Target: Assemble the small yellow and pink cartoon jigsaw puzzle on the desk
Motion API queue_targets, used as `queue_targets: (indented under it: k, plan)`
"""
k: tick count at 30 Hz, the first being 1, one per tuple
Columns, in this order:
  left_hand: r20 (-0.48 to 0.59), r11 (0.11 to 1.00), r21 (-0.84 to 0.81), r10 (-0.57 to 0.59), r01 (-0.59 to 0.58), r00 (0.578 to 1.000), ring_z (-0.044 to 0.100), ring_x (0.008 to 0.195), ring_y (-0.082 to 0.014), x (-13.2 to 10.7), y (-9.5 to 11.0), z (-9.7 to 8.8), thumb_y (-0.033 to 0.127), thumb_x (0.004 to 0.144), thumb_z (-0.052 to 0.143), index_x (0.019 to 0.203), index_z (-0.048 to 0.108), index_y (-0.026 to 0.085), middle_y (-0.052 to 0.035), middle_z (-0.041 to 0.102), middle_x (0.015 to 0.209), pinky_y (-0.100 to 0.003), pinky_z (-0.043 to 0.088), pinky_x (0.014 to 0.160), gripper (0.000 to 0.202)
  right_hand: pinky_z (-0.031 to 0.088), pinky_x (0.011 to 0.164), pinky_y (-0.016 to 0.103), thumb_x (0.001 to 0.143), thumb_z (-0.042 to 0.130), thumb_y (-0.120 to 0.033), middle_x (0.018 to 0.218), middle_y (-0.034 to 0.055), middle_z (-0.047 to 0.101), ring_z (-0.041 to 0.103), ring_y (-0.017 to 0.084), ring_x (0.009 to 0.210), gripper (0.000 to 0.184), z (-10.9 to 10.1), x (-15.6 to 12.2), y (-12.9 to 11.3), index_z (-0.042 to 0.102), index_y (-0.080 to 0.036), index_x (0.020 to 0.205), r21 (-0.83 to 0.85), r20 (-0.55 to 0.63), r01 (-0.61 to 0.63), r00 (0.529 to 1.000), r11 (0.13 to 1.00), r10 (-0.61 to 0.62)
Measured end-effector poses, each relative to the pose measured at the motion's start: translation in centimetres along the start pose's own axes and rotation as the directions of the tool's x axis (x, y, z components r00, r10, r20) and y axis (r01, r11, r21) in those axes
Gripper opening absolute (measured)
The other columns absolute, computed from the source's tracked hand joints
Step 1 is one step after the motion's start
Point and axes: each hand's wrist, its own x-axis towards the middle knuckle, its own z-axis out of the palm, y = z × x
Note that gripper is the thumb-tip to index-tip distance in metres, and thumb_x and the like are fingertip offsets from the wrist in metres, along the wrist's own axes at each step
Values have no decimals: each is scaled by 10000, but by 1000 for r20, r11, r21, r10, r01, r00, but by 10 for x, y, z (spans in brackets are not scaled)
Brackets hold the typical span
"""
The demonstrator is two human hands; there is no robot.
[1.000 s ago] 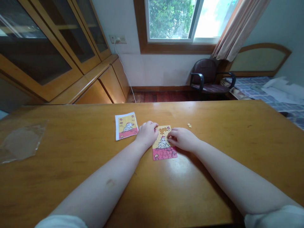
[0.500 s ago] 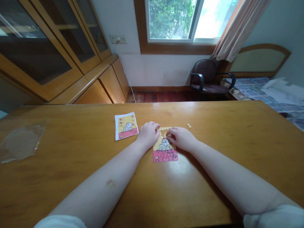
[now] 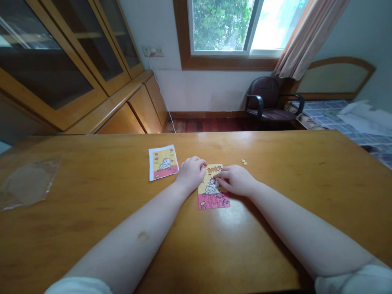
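A small jigsaw puzzle (image 3: 213, 200) lies flat on the table, with a white cartoon animal on yellow above a pink band. A gap near its upper edge shows the brown table through it. My left hand (image 3: 191, 173) is closed at the puzzle's upper left edge, fingers curled against it and steadying it. My right hand (image 3: 237, 179) reaches over the right edge, fingertips together on a puzzle piece just below the gap; the fingers mostly hide that piece. Loose yellow puzzle pieces (image 3: 244, 162) lie to the upper right of the puzzle.
A printed sheet (image 3: 165, 163) with the same picture lies left of my left hand. A clear plastic bag (image 3: 29, 181) is at the far left of the wooden table (image 3: 290, 163). Beyond the table are a cabinet (image 3: 122, 106), an office chair (image 3: 266, 98) and a bed (image 3: 330, 118).
My right fingertips have shifted slightly down and left over the puzzle, so the gap and a patterned upper right corner show more clearly. My left hand has stayed nearly still.
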Motion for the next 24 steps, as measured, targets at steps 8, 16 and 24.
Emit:
queue_targets:
  k: [8, 16, 24]
  plan:
    - [20, 1000, 2, 4, -4, 1000, 575, 913, -200, 0, 2, -2, 180, 816, 455, 870, 697, 224, -44, 647, 924, -330, 451, 830, 252, 422, 720, 263, 893, 466, -319, 880, 46, 696, 619, 162, 789, 287, 0, 1, -2, 716, -242, 1011, 9, 9, -19, 1000, 1000, 19]
    - [19, 999, -6, 35, -35, 999, 575, 904, -199, 0, 0, 1, 180, 812, 459, 866, 703, 228, -43, 644, 915, -331, 456, 830, 254, 435, 752, 274, 897, 468, -334, 916, 58, 701, 633, 177, 840, 290, 1, 3, -2, 702, -237, 1038, 3, 19, -41, 999, 999, 41]
    - [13, 995, -35, 91, -90, 996, 574, 873, -191, 0, -1, 1, 176, 802, 456, 836, 714, 225, -41, 635, 885, -327, 456, 815, 264, 443, 795, 286, 902, 460, -360, 967, 73, 702, 639, 184, 879, 318, 4, 2, 0, 683, -224, 1082, 6, -12, -73, 997, 997, 73]
